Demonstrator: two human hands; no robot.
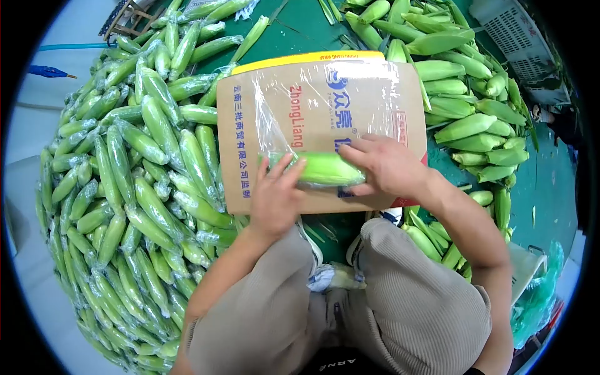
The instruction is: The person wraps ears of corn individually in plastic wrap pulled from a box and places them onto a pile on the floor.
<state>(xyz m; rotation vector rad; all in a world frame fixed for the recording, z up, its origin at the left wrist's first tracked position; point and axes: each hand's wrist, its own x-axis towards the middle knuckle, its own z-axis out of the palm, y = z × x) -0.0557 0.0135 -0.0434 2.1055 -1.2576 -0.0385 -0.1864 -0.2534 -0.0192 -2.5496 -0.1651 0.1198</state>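
Note:
A green ear of corn in its husk [328, 169] lies crosswise on a cardboard box [387, 112] in front of my knees. Clear plastic wrap [262, 119] stretches over the box top and up around the ear. My left hand [277, 190] grips the ear's left end, fingers bent over it. At the other end, my right hand [381, 165] is closed around the ear, thumb below and fingers above. A yellow wrap carton edge [312, 59] shows along the far side of the box.
A large heap of plastic-wrapped corn [144, 194] fills the left side. Unwrapped ears [465, 128] are piled on the right. A pale plastic crate [512, 37] stands at the upper right, and a green plastic bag [540, 300] lies at the lower right.

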